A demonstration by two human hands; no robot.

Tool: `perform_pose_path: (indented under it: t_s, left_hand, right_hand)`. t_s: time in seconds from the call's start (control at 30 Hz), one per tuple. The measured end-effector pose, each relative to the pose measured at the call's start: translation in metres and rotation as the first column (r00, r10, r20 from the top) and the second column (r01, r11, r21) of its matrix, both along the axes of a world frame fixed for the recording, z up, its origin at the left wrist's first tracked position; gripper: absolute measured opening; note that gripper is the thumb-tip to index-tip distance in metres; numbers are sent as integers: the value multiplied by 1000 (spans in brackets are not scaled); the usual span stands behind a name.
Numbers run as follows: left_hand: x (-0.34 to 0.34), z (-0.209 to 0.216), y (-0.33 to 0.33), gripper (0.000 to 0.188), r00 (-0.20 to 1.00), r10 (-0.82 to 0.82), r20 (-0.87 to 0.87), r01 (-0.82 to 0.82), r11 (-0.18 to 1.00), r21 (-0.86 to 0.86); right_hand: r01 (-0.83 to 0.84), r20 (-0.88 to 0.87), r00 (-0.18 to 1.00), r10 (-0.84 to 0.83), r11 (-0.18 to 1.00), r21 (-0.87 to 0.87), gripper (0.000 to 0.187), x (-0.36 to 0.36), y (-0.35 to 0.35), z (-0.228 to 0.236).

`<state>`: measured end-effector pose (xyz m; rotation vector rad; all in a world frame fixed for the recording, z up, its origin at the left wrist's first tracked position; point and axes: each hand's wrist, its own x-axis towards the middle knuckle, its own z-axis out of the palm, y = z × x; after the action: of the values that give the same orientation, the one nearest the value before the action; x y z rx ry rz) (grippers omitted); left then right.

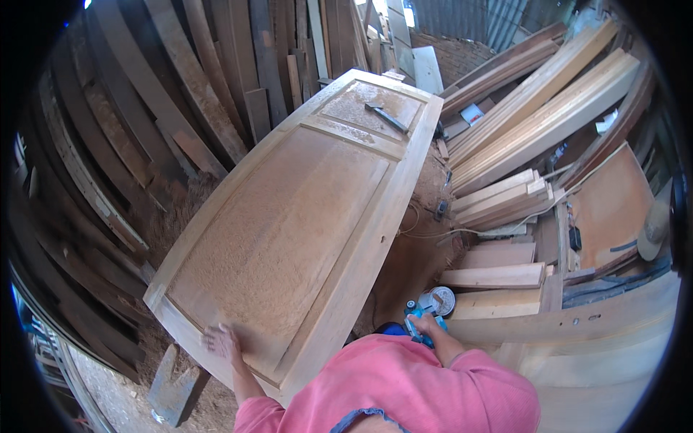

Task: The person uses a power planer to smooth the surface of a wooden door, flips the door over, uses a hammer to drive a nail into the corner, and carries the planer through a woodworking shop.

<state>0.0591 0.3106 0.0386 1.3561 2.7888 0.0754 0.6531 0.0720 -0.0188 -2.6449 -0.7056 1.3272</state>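
Observation:
A large pale wooden panel door [249, 216] lies slanted before me, sawdust spread over its sunken panels. My left hand [222, 342] rests on the door's near left end, fingers stretched out and holding nothing. At my right side, beyond the door's edge, my right hand [426, 323] is wrapped round a teal power tool [413, 310]. My forearm and sleeve hide part of that tool, so its exact kind is unclear. On the door's far panel lies a dark, long-handled tool [386, 117] that resembles a hammer.
Tall planks [195, 79] lean along the left. Long timber beams [534, 108] and shorter boards [498, 278] are stacked to the right. A white tub [438, 299] stands beside the power tool. Cable [426, 234] trails past the door's right edge. A notched wood block [173, 386] sits at lower left.

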Motion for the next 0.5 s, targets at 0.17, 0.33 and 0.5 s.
perform_pose_path:
  t_s: [0.17,0.33,0.5]
  left_hand:
    - [37,13,14,67,967,-187,175,137,954,266]
    - [95,-43,26,78,956,-274,107,208,885,416]
    - [9,2,-52,91,980,141,138,-167,965,203]
  right_hand:
    - [-317,41,947,318,948,-13,77,-25,50,28]
    - [-761,33,637,770,635,-130,80,20,16,-27]
    - [-630,56,774,630,776,-27,79,-10,29,0]
